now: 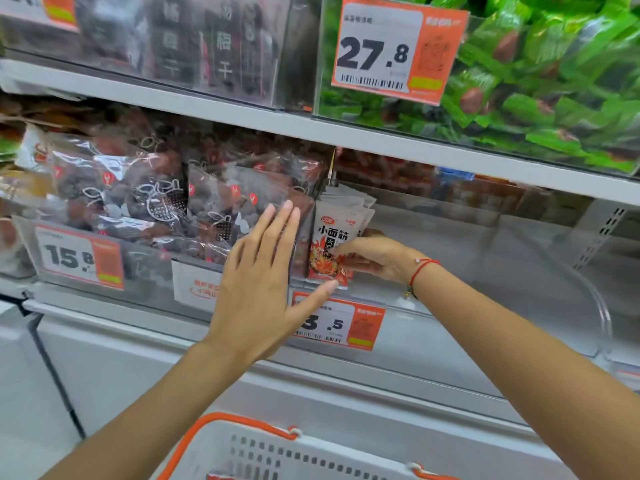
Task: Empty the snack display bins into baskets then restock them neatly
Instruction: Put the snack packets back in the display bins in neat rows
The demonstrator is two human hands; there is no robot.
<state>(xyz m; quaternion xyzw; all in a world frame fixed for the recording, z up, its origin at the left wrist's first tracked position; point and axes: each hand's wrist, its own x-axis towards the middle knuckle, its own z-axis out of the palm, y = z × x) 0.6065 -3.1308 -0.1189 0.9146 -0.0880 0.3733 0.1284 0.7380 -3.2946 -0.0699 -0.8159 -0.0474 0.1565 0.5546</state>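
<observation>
Seemingly, restocking is barely begun: gluten snack packets (330, 244) are gripped upright by the right hand (372, 259) at the clear bin's (519, 271) left wall, while the left hand (263, 282) is spread, grasping nothing.

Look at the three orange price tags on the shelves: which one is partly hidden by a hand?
The lowest tag, ending in .5, below the white packets. The left hand covers its first digit; the 27.8 tag and 15.8 tag show fully.

White-red snack packets (330, 237) upright, stacked at clear bin's (519, 271) left end.
</observation>
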